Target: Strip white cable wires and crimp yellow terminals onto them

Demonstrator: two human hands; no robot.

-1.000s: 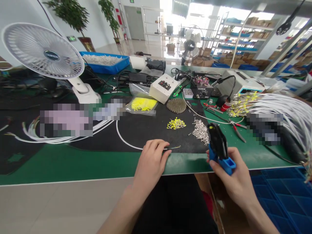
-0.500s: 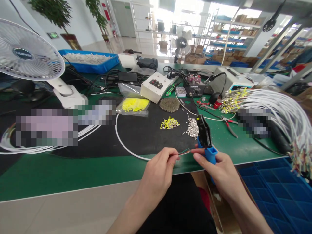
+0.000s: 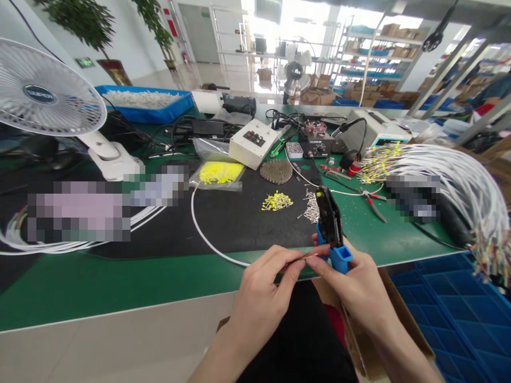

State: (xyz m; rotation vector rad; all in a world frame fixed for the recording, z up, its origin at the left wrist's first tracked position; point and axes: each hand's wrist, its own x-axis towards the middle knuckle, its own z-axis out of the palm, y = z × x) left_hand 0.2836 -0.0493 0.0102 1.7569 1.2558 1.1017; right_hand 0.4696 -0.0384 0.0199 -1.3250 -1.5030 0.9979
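Note:
My left hand (image 3: 267, 282) pinches a white cable (image 3: 213, 250) close to its end, where thin coloured wires (image 3: 306, 256) stick out. In my right hand (image 3: 359, 282) is a crimping tool (image 3: 330, 221) with blue handles and a black head, held upright. The thumb and a finger of that hand also touch the tips of the wires. Past the tool lies a pile of bare metal ferrules or pins (image 3: 311, 208), partly hidden by it. Left of that pile are yellow-ended terminals (image 3: 277, 201) on the black mat (image 3: 159, 242).
A bag of yellow pieces (image 3: 220, 173), a white switch box (image 3: 254, 142) and a round metal mesh (image 3: 276, 171) lie behind. Red-handled pliers (image 3: 375, 205) and a bundle of white cables (image 3: 451, 165) are on the right. A white fan (image 3: 48, 90) stands left.
My left hand has come closer to my right, and the fingertips of both now meet at the wire ends. The crimping tool has shifted slightly left, over more of the metal pile.

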